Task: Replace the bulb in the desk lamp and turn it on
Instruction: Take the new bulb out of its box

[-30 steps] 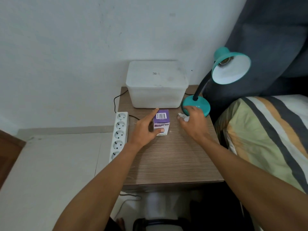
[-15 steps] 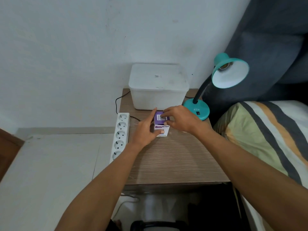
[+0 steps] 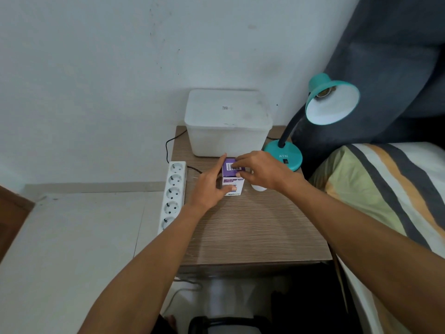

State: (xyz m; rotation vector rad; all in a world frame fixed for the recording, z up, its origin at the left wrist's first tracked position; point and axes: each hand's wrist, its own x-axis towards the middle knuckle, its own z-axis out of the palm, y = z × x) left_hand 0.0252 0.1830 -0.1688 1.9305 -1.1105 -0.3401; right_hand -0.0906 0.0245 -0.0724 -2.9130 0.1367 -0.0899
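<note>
A small purple and white bulb box point(image 3: 230, 173) stands on the wooden bedside table point(image 3: 252, 227). My left hand point(image 3: 212, 184) grips its left side and front. My right hand point(image 3: 262, 171) has its fingertips on the box's top flap. A white bulb point(image 3: 258, 187) lies on the table just under my right hand, mostly hidden. The teal desk lamp point(image 3: 332, 102) stands at the table's back right corner, its base point(image 3: 287, 156) beside my right hand. Its shade faces me and the socket point(image 3: 325, 92) inside holds no bulb.
A white plastic tub point(image 3: 227, 121) stands upside down at the back of the table, just behind the box. A white power strip point(image 3: 173, 194) lies along the table's left edge with a black cord. A bed with a striped cover point(image 3: 385, 189) borders the right side.
My right hand left the white bulb lying by the lamp base and moved left onto the top of the box. My left hand kept its hold on the box.
</note>
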